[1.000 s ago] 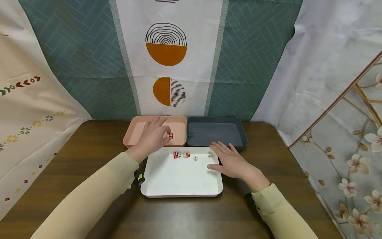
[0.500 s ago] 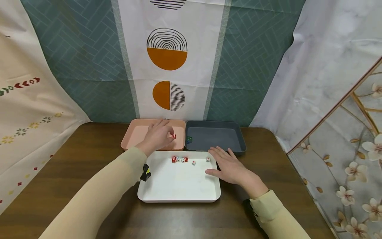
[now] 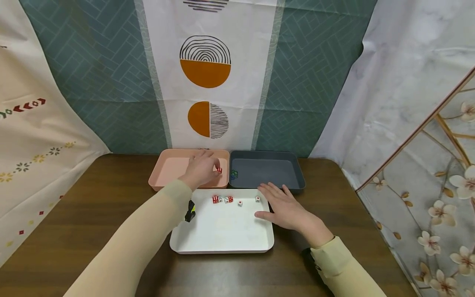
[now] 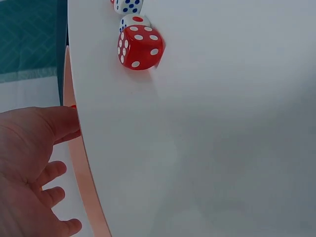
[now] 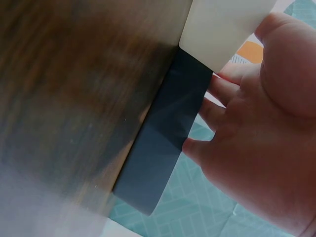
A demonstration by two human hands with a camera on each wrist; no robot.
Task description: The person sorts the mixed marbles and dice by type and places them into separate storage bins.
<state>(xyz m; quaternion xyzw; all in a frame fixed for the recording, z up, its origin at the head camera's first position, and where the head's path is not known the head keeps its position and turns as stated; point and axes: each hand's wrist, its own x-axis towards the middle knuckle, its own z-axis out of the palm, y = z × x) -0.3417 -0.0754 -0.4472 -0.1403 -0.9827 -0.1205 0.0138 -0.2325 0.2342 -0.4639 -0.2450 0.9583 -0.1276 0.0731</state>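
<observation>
My left hand point(image 3: 203, 168) is over the pink tray point(image 3: 160, 170), pinching a red die point(image 3: 219, 170) between thumb and index finger near the tray's right side. Its other fingers are spread in the left wrist view, where the white tray's edge hides most of the die. My right hand point(image 3: 283, 209) extends flat with nothing in it, over the right rim of the white tray point(image 3: 222, 233). Along the back of that tray lie several dice: a red die point(image 4: 140, 48) beside white ones, a white die point(image 3: 240, 203), and another white die point(image 3: 257, 199) near my right fingers.
Right of the pink tray stands a dark grey-blue tray point(image 3: 269, 167), with small green and blue pieces point(image 3: 233, 175) at its left side. All the trays stand on a brown wooden table point(image 3: 111, 194). Patterned cloth point(image 3: 204, 86) hangs behind and at both sides.
My left hand has moved a little to the right over the pink tray with the red die. The right hand keeps its place, and the head view has tilted slightly.
</observation>
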